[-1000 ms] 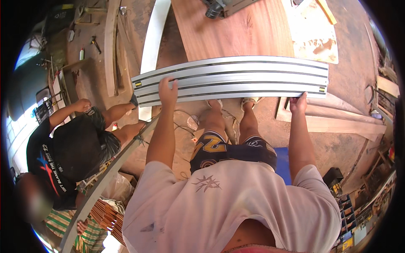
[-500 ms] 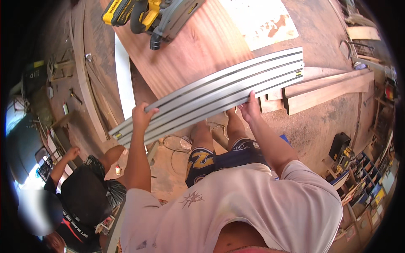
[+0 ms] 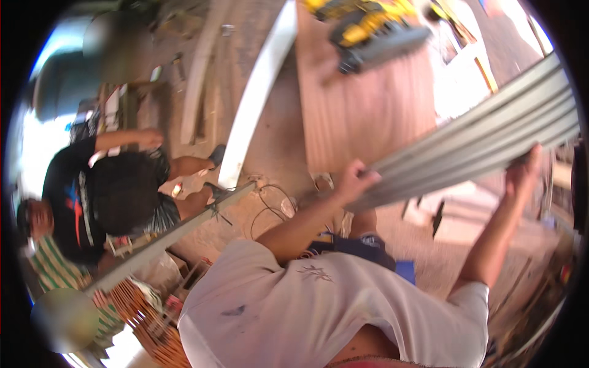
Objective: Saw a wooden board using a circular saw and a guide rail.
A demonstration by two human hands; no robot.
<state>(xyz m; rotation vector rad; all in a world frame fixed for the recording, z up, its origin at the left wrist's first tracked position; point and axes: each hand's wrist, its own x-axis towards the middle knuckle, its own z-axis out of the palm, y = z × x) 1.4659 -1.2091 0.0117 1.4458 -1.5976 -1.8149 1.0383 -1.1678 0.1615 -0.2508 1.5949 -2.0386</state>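
Hands grip grey ribbed rail [image 3: 478, 144] — left hand [image 3: 353, 181] and right hand [image 3: 521, 175] clasping its ends.

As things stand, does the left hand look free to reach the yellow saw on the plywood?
Probably not: the left hand grips the metal rail, and the yellow saw sits far up the plywood.

long grey ribbed metal rail [image 3: 478, 150], tilted, held aloft

No packages, labels, signs or screens can be made out
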